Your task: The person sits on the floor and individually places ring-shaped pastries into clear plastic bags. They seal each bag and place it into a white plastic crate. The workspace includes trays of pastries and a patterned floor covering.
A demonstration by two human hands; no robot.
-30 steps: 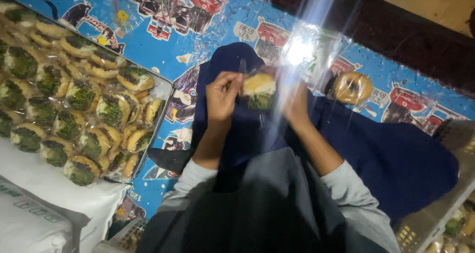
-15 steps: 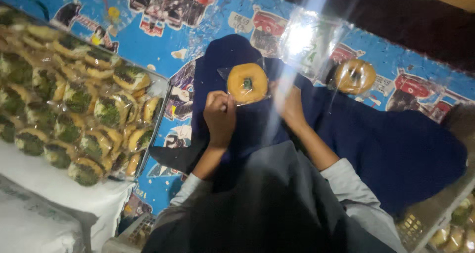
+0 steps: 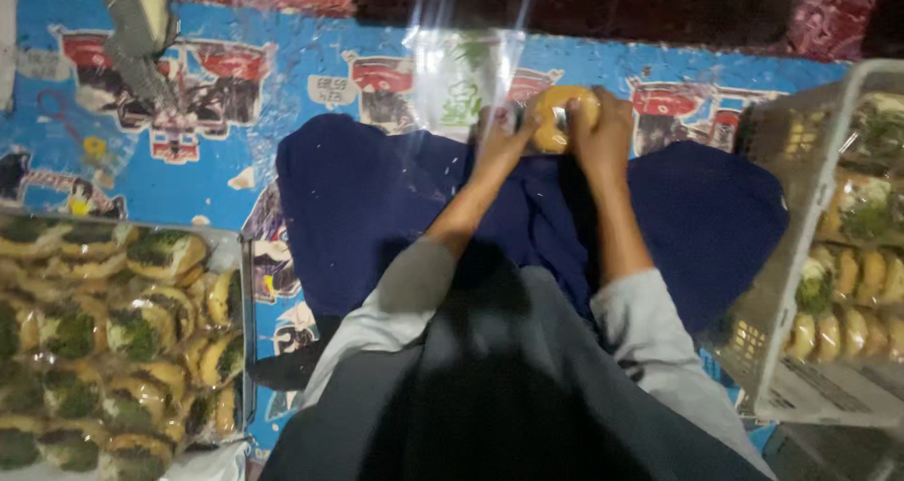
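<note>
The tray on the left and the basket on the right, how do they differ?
The tray is a shallow metal pan, while the basket is pale plastic with tall latticed walls. The tray's green-topped pastries lie in rows; those in the basket are piled up. Both sit on the blue printed mat and hold filled pastries.

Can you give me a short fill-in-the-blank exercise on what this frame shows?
1. Both hands, the left hand and the right hand, hold a ring-shaped ____.
2. The doughnut is held beside a clear plastic ____.
3. The tray of green-topped pastries lies on the person's ____ side.
4. The mat under the dark blue cloth is mainly ____ in colour.

Missing words: doughnut; bag; left; blue
</note>
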